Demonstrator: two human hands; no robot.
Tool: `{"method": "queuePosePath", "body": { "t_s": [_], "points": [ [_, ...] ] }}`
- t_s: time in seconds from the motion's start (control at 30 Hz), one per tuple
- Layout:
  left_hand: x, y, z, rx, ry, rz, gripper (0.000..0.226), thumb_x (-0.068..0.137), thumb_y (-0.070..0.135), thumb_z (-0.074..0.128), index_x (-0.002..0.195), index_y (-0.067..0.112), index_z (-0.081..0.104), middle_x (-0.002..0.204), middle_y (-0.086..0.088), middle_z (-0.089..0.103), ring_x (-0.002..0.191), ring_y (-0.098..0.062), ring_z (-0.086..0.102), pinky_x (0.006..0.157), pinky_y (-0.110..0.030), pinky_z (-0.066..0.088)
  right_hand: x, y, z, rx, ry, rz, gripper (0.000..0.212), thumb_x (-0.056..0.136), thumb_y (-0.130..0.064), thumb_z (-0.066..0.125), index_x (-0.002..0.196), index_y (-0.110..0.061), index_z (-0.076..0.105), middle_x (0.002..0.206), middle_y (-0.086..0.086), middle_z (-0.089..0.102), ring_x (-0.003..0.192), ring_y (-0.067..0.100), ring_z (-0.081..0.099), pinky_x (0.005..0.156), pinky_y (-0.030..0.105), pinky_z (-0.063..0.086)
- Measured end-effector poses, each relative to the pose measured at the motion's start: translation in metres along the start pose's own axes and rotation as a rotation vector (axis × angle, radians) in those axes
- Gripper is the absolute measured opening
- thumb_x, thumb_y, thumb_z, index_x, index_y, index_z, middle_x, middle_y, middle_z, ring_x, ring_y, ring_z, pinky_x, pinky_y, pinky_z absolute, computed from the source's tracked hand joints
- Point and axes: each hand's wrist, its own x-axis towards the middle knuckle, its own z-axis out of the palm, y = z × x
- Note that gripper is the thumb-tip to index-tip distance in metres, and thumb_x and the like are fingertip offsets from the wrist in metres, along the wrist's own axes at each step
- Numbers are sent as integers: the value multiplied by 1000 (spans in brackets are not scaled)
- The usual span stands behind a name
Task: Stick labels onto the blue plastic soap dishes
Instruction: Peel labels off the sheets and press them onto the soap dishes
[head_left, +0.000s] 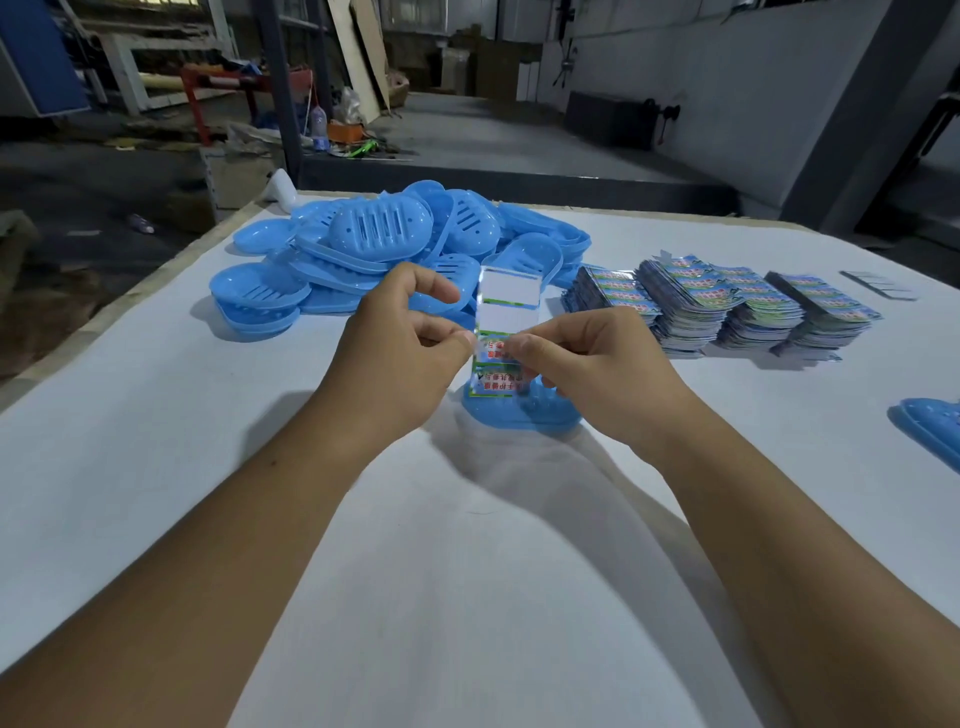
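1. At the middle of the frame the left hand (400, 343) pinches the left edge of a label strip (501, 332) between thumb and curled fingers.
2. The right hand (587, 374) pinches the same strip from its right side, fingertips nearly meeting those of the left hand.
3. The strip stands upright; its top two panels are blank and shiny, while printed labels remain lower down.
4. Just below the hands, a blue soap dish (524, 415) lies on the white table (156, 467).
5. A pile of soap dishes (384, 249) sits upper left of centre.
6. Stacks of label sheets (727, 306) lie right of centre.
7. Another dish (935, 431) pokes in at the right edge.
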Motion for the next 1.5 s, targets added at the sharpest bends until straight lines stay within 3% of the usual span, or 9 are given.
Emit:
{"method": "queuePosePath", "body": {
  "t_s": [0.1, 0.27, 0.47, 0.63, 0.77, 0.93, 1.2, 1.33, 1.5],
  "points": [
    [4, -6, -7, 97, 53, -81, 29, 86, 16, 73, 99, 33, 53, 78, 9, 77, 70, -15, 68, 62, -30, 49, 2, 4, -3, 15, 5, 62, 20, 91, -28, 76, 80, -12, 81, 76, 16, 72, 63, 18, 49, 62, 34, 41],
    [13, -8, -19, 150, 106, -202, 31, 80, 16, 73, 95, 31, 51, 87, 1, 76, 84, -19, 70, 71, -35, 51, 5, 7, -10, 52, 2, 125, 18, 88, -25, 77, 77, -11, 81, 66, -2, 72, 56, 5, 55, 52, 15, 44],
    [11, -2, -12, -6, 63, -217, 34, 79, 11, 79, 94, 29, 53, 69, 4, 76, 61, -13, 64, 72, -33, 54, 1, 3, 3, 32, -43, 99, 24, 88, -34, 79, 73, -15, 80, 69, 0, 71, 60, 9, 53, 58, 28, 44],
    [3, 4, -6, -80, -18, -162, 35, 83, 17, 82, 100, 29, 54, 78, 7, 79, 72, -11, 70, 82, -39, 57, -2, -2, 9, 74, -74, 61, 18, 86, -40, 80, 74, -27, 82, 69, 0, 70, 63, 10, 52, 58, 30, 42],
    [2, 5, -3, -88, -37, -140, 35, 84, 18, 82, 99, 30, 53, 79, 7, 79, 72, -10, 71, 83, -38, 56, -3, -3, 12, 97, -79, 49, 21, 86, -39, 80, 80, -20, 82, 71, 11, 65, 66, 20, 47, 62, 38, 37],
    [2, 4, -2, -115, -40, -154, 35, 84, 15, 82, 100, 28, 54, 78, 5, 79, 69, -9, 71, 79, -35, 56, -2, -3, 12, 96, -44, 72, 18, 88, -31, 80, 78, -17, 81, 65, -1, 68, 62, 12, 51, 61, 34, 40],
    [2, 6, -2, -127, -31, -176, 35, 83, 12, 82, 98, 27, 54, 76, 2, 78, 66, -8, 69, 74, -33, 56, -2, -6, 12, 108, -53, 84, 23, 88, -26, 78, 79, -5, 77, 68, 9, 63, 66, 22, 46, 62, 38, 37],
    [7, 1, -11, -51, 9, -250, 36, 83, 12, 81, 97, 29, 53, 69, 3, 76, 67, -10, 68, 86, -43, 58, -1, -7, 7, 94, -53, 117, 30, 87, -22, 77, 58, -20, 73, 61, -2, 64, 60, 13, 49, 57, 28, 42],
    [13, -5, -22, 171, 54, -300, 37, 78, 16, 79, 93, 29, 47, 92, -6, 75, 79, -22, 64, 80, -42, 54, -1, -8, 0, 143, -41, 176, 32, 84, -16, 75, 53, -16, 66, 56, -1, 57, 54, 14, 45, 50, 21, 40]
  ]
}}
